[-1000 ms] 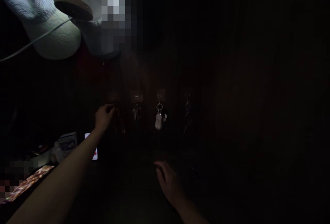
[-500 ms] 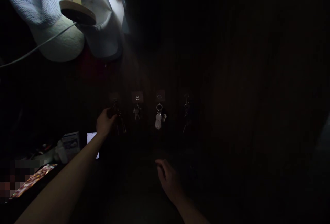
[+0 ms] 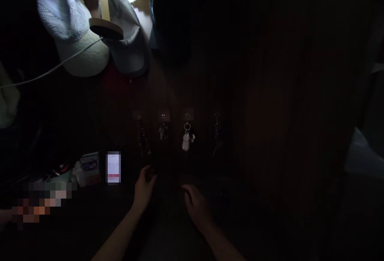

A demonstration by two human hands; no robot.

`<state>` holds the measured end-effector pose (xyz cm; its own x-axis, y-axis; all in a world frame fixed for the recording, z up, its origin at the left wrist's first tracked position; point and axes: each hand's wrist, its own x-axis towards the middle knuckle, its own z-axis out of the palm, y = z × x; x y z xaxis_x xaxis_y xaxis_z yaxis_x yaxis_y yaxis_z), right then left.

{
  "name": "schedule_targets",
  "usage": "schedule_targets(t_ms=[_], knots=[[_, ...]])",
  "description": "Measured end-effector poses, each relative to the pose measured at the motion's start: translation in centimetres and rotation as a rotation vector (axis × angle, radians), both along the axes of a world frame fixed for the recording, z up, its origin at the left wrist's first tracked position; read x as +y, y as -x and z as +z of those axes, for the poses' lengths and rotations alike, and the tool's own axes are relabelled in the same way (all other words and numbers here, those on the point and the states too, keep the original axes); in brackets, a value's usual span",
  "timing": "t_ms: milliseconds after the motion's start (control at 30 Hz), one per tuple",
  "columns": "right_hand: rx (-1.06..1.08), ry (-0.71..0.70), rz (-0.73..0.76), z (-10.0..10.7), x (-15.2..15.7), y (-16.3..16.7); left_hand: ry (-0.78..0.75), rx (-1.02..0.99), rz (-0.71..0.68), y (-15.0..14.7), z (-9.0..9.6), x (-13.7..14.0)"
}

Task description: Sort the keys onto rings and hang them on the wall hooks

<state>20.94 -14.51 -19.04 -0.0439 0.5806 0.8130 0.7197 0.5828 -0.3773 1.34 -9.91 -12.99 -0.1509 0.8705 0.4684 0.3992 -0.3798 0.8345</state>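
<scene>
Below the leftmost key bunch (image 3: 143, 139), my left hand (image 3: 144, 189) is held with thumb and forefinger apart, and the gap between them is dark. No object shows clearly in it. My right hand (image 3: 196, 205) is low in the middle, loosely curled with thumb and fingers a little apart, and I see nothing in it. Keys hang from hooks on a dark upright surface: a small silver bunch (image 3: 163, 131), a ring with a pale oval fob (image 3: 186, 142), and a dim bunch (image 3: 217, 133) at the right.
Above hang a pale cap (image 3: 81, 53), a grey cap (image 3: 129, 53) and a dark cap (image 3: 168, 21). A round-based lamp (image 3: 106, 29) trails a white cable (image 3: 57, 67). At left are a lit phone (image 3: 114, 167), a small box (image 3: 90, 168) and a pale bottle (image 3: 78, 174).
My left hand has come off the leftmost keys and moved down and right, closer to my right hand. Those keys still hang. My right hand has hardly moved; the view has shifted slightly.
</scene>
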Motion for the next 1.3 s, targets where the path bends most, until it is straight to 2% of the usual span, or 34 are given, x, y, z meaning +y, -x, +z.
schedule_targets(t_ms=[133, 300, 433, 633, 733, 867, 1000, 1133, 1300], knots=[[-0.025, 0.001, -0.011, 0.2, -0.1, 0.0, 0.074, 0.005, -0.078, -1.6, -2.7, -1.3], [-0.064, 0.019, -0.016, 0.6, -0.6, 0.2, 0.115, 0.013, -0.114, -2.4, -4.6, -2.7], [-0.097, 0.053, -0.026, 0.9, -1.1, 0.4, 0.141, 0.137, -0.144, -2.5, -5.0, -3.5], [-0.137, 0.11, -0.05, 1.1, -1.8, -1.0, 0.15, 0.364, -0.33, -2.8, -4.5, -3.9], [-0.068, 0.133, -0.14, 1.2, -1.7, -3.3, 0.164, 0.377, -0.349, -2.8, -4.3, -4.1], [0.074, 0.189, -0.384, 1.2, -1.2, -7.2, 0.178, 0.371, -0.357, -2.7, -4.3, -4.1], [0.131, 0.312, -0.581, 1.0, -1.0, -10.0, 0.191, 0.375, -0.36, -2.7, -4.6, -3.9], [0.048, 0.455, -0.69, 0.2, -1.0, -10.8, 0.206, 0.381, -0.347, -2.8, -4.4, -4.1], [-0.066, 0.5, -0.739, -0.2, -1.1, -10.4, 0.212, 0.37, -0.38, -2.9, -4.1, -4.3]])
